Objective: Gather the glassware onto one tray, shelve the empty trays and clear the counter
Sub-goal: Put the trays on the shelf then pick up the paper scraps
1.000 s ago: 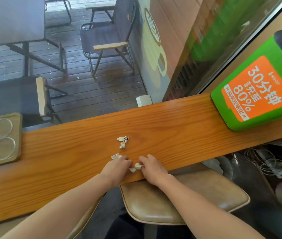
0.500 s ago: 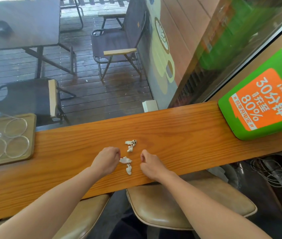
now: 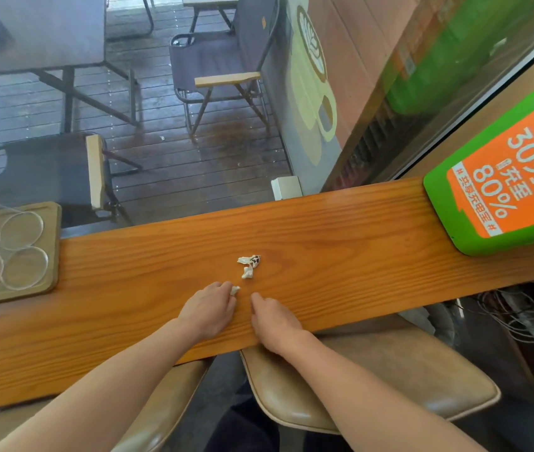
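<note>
While the glassware (image 3: 5, 252) sits gathered on its tray (image 3: 53, 256) at the left edge of the frame, the step in hand looks to be the clearing of paper scraps from the counter (image 3: 340, 256); both hands rest near the middle of the frame, low on the wood. The left hand (image 3: 208, 309) has its fingers curled and its fingertips pinched on one small scrap (image 3: 235, 290); the right hand (image 3: 274, 319) lies just beside it, fingers folded under, and I cannot tell whether anything is inside it. To do this well, I judge the hands should sweep the bits together and cup them rather than pick one by one; the two crumpled scraps (image 3: 249, 265) just above the hands remain to be collected, and light paper is apt to skip off the near edge onto the stool (image 3: 373, 386) below.

Against half a second earlier, two scraps lay loose between the hands, which were wider apart; now only one shows, at the left fingertips, and the hands are nearer together; the upper scraps lie as they did.
</note>
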Demonstrator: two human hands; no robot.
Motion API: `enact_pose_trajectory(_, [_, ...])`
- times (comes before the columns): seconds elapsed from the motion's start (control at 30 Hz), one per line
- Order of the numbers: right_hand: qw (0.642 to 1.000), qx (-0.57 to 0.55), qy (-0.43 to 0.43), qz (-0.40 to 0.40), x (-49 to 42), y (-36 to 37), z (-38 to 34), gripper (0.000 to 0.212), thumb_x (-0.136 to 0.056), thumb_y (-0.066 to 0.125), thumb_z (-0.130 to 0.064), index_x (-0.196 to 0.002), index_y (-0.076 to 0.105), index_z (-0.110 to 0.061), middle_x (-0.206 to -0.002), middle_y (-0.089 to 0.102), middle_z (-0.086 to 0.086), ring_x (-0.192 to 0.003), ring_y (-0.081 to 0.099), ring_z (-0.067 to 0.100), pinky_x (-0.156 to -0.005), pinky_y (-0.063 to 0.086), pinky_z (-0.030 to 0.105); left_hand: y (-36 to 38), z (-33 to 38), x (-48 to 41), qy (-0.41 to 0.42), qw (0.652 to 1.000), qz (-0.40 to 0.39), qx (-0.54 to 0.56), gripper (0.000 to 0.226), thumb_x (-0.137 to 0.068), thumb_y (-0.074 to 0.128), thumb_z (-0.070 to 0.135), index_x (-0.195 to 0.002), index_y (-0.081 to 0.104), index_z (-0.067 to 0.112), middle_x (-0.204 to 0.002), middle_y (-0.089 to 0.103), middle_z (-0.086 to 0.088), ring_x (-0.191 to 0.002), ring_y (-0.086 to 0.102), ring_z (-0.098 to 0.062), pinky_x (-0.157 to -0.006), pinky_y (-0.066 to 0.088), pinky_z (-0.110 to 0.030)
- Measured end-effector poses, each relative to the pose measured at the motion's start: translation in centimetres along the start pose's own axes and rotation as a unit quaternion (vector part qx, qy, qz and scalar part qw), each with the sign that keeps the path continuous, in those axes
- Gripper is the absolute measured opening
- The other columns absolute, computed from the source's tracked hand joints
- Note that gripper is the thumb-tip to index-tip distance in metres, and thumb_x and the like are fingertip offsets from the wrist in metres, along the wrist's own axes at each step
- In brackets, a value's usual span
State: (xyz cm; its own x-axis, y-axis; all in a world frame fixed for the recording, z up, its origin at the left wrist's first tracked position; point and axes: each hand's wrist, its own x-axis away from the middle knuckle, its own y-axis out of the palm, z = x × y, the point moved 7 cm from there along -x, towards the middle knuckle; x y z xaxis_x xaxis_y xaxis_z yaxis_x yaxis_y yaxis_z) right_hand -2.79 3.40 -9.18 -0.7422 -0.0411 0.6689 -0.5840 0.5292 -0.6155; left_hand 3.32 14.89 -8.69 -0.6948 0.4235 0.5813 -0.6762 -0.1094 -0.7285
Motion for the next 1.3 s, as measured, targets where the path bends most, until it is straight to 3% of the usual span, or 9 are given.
enact_pose_trajectory(0.13, [0.998, -0.055, 0.038, -0.014, 0.4, -1.7, 1.5, 0.016, -0.095, 0.046, -0.029, -0.101, 0.046, -0.015, -0.106, 0.062, 0.015, -0.088, 0.058, 0.032, -0.072, 0.046, 0.039, -1.4, -0.4, -0.1, -0.031, 0.999, 0.003, 0.040, 0.030, -0.105, 0.034, 0.030, -0.092, 0.056, 0.015, -0.091, 0.066, -0.009, -0.081, 0.062, -0.030, -0.077, 0.053, -0.045])
enact_pose_trajectory(0.23, [0.997, -0.067, 0.045, -0.015, 0.4, -3.3, 2.1, 0.022, -0.096, 0.040, -0.027, -0.106, 0.052, -0.011, -0.111, 0.061, 0.016, -0.093, 0.059, 0.034, -0.076, 0.049, 0.041, -2.9, 0.2, -0.4, -0.029, 0.999, 0.002, 0.037, 0.033, -0.100, 0.038, 0.014, -0.105, 0.070, 0.020, -0.105, 0.067, -0.003, -0.095, 0.064, -0.026, -0.085, 0.054, -0.040])
enact_pose_trajectory(0.43, [0.997, -0.069, 0.002, 0.018, -0.9, -7.2, 0.9, 0.032, -0.097, 0.034, -0.020, -0.113, 0.061, -0.017, -0.117, 0.065, 0.015, -0.100, 0.060, 0.036, -0.083, 0.051, 0.041, -4.3, 1.6, -1.1, -0.061, 0.993, 0.025, 0.094, 0.034, -0.091, 0.038, 0.011, -0.065, 0.060, 0.019, -0.079, 0.068, -0.008, -0.076, 0.063, -0.031, -0.064, 0.050, -0.037])
enact_pose_trajectory(0.6, [0.997, -0.036, -0.048, 0.053, -3.8, -9.0, -0.6, 0.032, -0.101, 0.042, -0.021, -0.131, 0.052, -0.029, -0.120, 0.065, 0.011, -0.104, 0.062, 0.034, -0.080, 0.051, 0.040, -3.8, 2.5, -1.6, -0.066, 0.992, 0.082, 0.075, 0.026, -0.097, 0.046, 0.044, -0.088, 0.047, 0.019, -0.071, 0.057, 0.002, -0.065, 0.057, -0.025, -0.054, 0.042, -0.036])
enact_pose_trajectory(0.7, [0.997, 0.005, -0.059, 0.045, -5.7, -8.5, -0.5, 0.043, -0.100, 0.047, -0.016, -0.137, 0.047, -0.038, -0.125, 0.055, 0.009, -0.114, 0.055, 0.031, -0.086, 0.048, 0.041, -3.0, 2.7, -2.3, -0.065, 0.991, 0.100, 0.064, 0.027, -0.098, 0.052, 0.044, -0.105, 0.046, 0.020, -0.082, 0.062, 0.000, -0.070, 0.062, -0.026, -0.056, 0.046, -0.034])
enact_pose_trajectory(0.83, [0.996, 0.026, -0.071, 0.036, -7.1, -7.4, 0.2, 0.031, -0.099, 0.043, -0.021, -0.124, 0.054, -0.036, -0.114, 0.049, 0.008, -0.110, 0.048, 0.031, -0.086, 0.047, 0.043, -2.0, 2.7, -3.3, -0.041, 0.991, 0.104, 0.075, 0.023, -0.100, 0.049, 0.038, -0.114, 0.046, 0.020, -0.094, 0.070, -0.006, -0.082, 0.068, -0.032, -0.060, 0.048, -0.038])
enact_pose_trajectory(1.0, [0.995, 0.034, -0.066, 0.067, -7.0, -7.3, 0.6, 0.014, -0.101, 0.043, -0.022, -0.106, 0.054, -0.016, -0.101, 0.049, 0.010, -0.099, 0.054, 0.035, -0.075, 0.045, 0.040, -1.9, 2.9, -3.6, -0.046, 0.992, 0.087, 0.085, 0.019, -0.101, 0.040, 0.033, -0.091, 0.046, 0.018, -0.083, 0.067, -0.009, -0.073, 0.062, -0.033, -0.065, 0.051, -0.044])
enact_pose_trajectory(1.17, [0.999, -0.021, 0.019, 0.040, -5.5, -8.2, 1.9, 0.031, -0.104, 0.031, -0.029, -0.114, 0.051, -0.007, -0.117, 0.062, 0.021, -0.104, 0.060, 0.041, -0.078, 0.042, 0.041, -2.9, 2.5, -3.1, -0.076, 0.993, 0.067, 0.060, 0.043, -0.101, 0.038, 0.036, -0.064, 0.047, 0.016, -0.073, 0.062, -0.008, -0.070, 0.060, -0.034, -0.061, 0.044, -0.039])
enact_pose_trajectory(1.3, [0.998, -0.005, 0.055, 0.034, -2.3, -9.9, 3.7, 0.040, -0.107, 0.029, -0.038, -0.112, 0.054, -0.008, -0.113, 0.061, 0.020, -0.096, 0.058, 0.039, -0.072, 0.040, 0.039, -4.4, 5.2, -3.3, -0.049, 0.997, 0.056, 0.038, 0.048, -0.106, 0.035, 0.040, -0.065, 0.050, 0.018, -0.077, 0.064, -0.007, -0.067, 0.057, -0.027, -0.061, 0.043, -0.035])
